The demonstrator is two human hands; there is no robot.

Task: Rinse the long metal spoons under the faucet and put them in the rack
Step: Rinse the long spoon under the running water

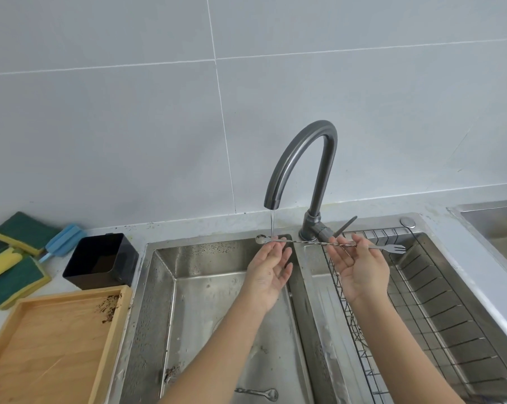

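Observation:
A long twisted metal spoon [310, 242] lies level across both hands, its bowl at the left under the thin water stream from the dark grey faucet [302, 158], its small fork end at the right. My left hand [268, 272] holds it near the bowl, fingertips up. My right hand [358, 266] pinches the shaft near the fork end. Another spoon [259, 392] rests on the floor of the left sink basin [205, 301]. The wire rack [438, 313] fills the right basin, below my right hand.
A black square container [100, 260] stands left of the sink. A wooden tray [48, 348] with dark crumbs sits in front of it. Green and yellow sponges [13, 263] and a blue brush [63, 239] lie at the far left. Another sink edge [491, 225] shows at the right.

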